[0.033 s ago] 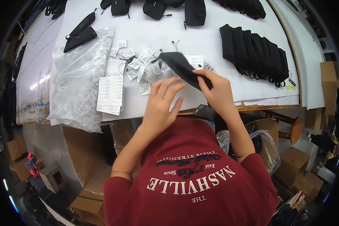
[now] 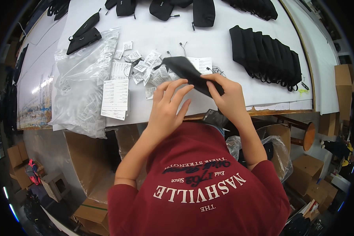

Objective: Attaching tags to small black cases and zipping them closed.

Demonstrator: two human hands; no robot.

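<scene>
- Right hand (image 2: 230, 96): pinching the near right end of a slim black fabric pouch (image 2: 183, 70) between thumb and fingers.
- Left hand (image 2: 167, 108): fingers spread and slightly curled, thumb apart; fingertips at the pouch's lower edge. Can't tell if they touch it.
- Pouch: in front of the person, over the near part of the white-covered worktable (image 2: 220, 47), slanting from upper left to lower right. Far end is blurred; small black pull (image 2: 157, 67) sticks out there.
- Just beyond and left of the hands: loose pile of white printed paper tags (image 2: 145, 70) with black cords.
- Left of that: white rectangular printed cards (image 2: 115, 96), partly over a clear plastic bag (image 2: 80, 106) full of white tags.
- Two black pouches (image 2: 83, 41) lie by the bag's top end.
- Right side of table: overlapping row of black fabric pouches (image 2: 263, 55), loops toward the person.
- Far edge: more black pouches (image 2: 203, 13).
- Below right: round-seat brown wooden stool (image 2: 309, 136), beside open cardboard boxes (image 2: 307, 169).
</scene>
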